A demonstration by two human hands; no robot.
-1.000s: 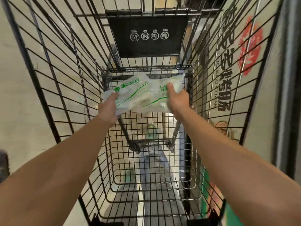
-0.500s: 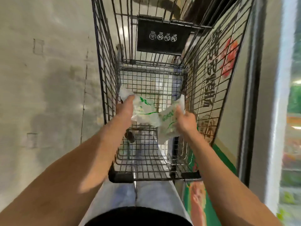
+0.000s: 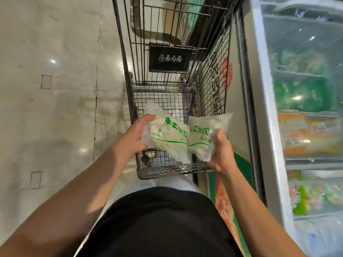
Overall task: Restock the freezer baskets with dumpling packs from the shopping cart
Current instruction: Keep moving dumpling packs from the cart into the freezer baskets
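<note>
Item: two dumpling packs, above my shopping cart (image 3: 167,171). Left pack (image 3: 167,138): my left hand (image 3: 137,136), fingers curled round its edge. Right pack (image 3: 204,138): my right hand (image 3: 220,154), fingers gripping its lower corner. Freezer (image 3: 306,108) at right.

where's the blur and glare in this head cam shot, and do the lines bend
Head view: the freezer on the right is smeared by motion blur, its glass carrying bright glare spots; the floor shows ceiling-light reflections; the dumpling packs stay sharp enough to read their green print; wide-angle distortion bows the shopping cart wires and freezer edge.
</note>
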